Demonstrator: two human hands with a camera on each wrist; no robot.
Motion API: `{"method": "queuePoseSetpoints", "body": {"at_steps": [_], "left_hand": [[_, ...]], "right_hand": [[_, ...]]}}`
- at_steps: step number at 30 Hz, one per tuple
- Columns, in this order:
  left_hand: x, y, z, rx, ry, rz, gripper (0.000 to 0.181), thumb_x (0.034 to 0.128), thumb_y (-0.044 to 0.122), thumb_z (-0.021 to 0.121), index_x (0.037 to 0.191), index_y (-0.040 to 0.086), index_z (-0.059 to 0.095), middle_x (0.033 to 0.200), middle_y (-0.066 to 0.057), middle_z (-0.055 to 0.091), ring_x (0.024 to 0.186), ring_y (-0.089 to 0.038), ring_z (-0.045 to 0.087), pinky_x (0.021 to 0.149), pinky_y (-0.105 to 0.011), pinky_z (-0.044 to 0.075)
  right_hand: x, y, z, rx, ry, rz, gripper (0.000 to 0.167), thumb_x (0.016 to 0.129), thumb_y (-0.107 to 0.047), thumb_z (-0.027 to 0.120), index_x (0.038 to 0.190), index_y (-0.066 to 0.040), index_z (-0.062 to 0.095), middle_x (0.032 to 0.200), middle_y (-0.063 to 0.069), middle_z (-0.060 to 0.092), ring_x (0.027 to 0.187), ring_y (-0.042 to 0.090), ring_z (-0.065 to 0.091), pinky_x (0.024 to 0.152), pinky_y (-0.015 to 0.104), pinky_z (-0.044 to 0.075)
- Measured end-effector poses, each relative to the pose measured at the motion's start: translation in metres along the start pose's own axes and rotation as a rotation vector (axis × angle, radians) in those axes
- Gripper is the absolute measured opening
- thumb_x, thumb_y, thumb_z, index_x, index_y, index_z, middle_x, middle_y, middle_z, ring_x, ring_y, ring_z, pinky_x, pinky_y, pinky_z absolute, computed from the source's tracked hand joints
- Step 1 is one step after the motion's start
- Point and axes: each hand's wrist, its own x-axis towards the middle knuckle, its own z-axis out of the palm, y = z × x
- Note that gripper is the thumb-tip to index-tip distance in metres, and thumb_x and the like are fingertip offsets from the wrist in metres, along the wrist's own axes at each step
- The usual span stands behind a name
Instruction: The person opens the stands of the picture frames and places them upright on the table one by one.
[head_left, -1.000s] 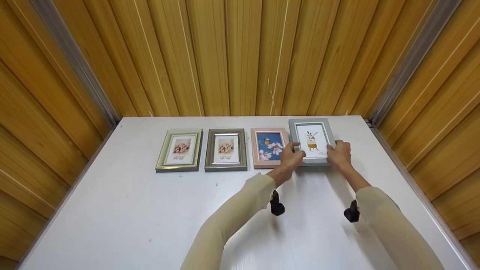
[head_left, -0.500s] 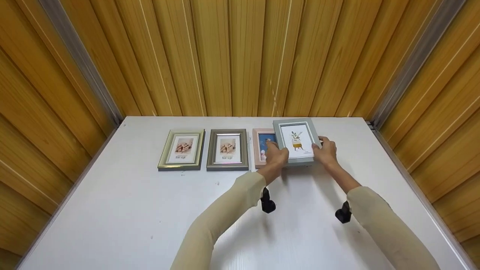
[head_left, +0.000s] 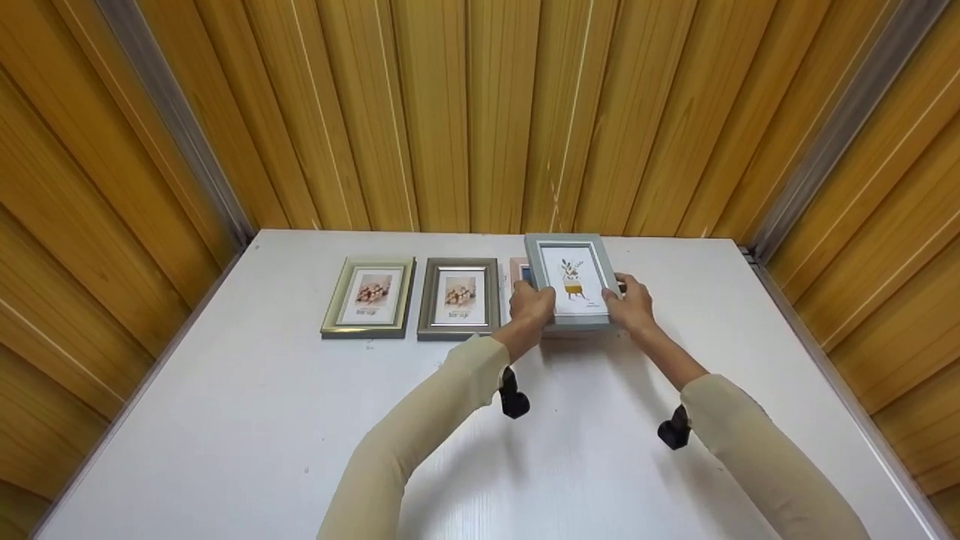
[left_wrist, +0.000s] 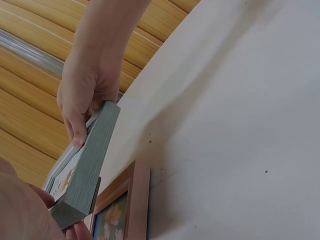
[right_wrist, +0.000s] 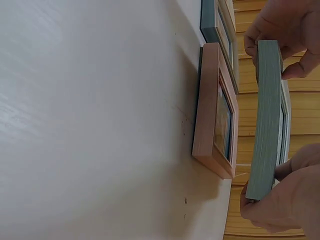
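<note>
A grey-green picture frame point(head_left: 574, 281) with a plant print is held up off the white table point(head_left: 300, 420). My left hand point(head_left: 531, 309) grips its left side, thumb on the front. On its right side my right hand point(head_left: 631, 306) pinches the edge, thumb on the front and fingers behind. Beneath it lies a pink picture frame point(head_left: 519, 270), mostly covered in the head view. The right wrist view shows a gap between the pink frame point(right_wrist: 210, 115) and the raised grey-green frame point(right_wrist: 265, 120).
To the left lie a bronze-grey picture frame point(head_left: 459, 300) and a gold picture frame point(head_left: 369, 298), both flat on the table. Wood-patterned panels point(head_left: 435, 112) rise behind the table's far edge. A black wrist camera point(head_left: 514, 396) hangs below the left sleeve.
Both hands have lifted the grey-green frame and carried it left, from beside the pink frame to over it. The other frames stay in place on the table.
</note>
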Motion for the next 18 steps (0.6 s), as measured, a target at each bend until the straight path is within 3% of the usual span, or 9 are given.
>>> {"method": "queuePoseSetpoints", "body": {"at_steps": [9,13,18], "left_hand": [[0.006,-0.002,-0.012,-0.081,-0.035,-0.006,0.052,0.0922,0.015,0.059,0.141,0.000,0.052,0.137,-0.017,0.062,0.119,-0.024,0.060,0.104,-0.038,0.053],[0.004,-0.001,-0.016,-0.079,-0.028,0.041,0.043,0.0911,0.016,0.060,0.131,0.000,0.057,0.129,-0.017,0.066,0.117,-0.026,0.063,0.101,-0.038,0.054],[0.000,0.003,-0.026,-0.113,-0.046,0.114,0.039,0.0901,0.015,0.063,0.126,0.001,0.058,0.120,-0.015,0.068,0.111,-0.024,0.065,0.095,-0.037,0.056]], "right_hand": [[-0.002,-0.003,0.011,0.043,-0.089,0.017,0.055,0.108,-0.016,0.043,0.158,0.002,0.028,0.150,0.027,0.041,0.130,0.033,0.044,0.111,0.043,0.041],[-0.003,-0.005,0.014,0.057,-0.120,0.032,0.055,0.109,-0.018,0.043,0.158,0.002,0.028,0.150,0.026,0.041,0.128,0.030,0.045,0.107,0.039,0.042],[-0.003,-0.008,0.017,0.097,-0.165,0.045,0.056,0.108,-0.019,0.046,0.156,0.004,0.030,0.150,0.026,0.043,0.130,0.029,0.046,0.110,0.038,0.042]]}}
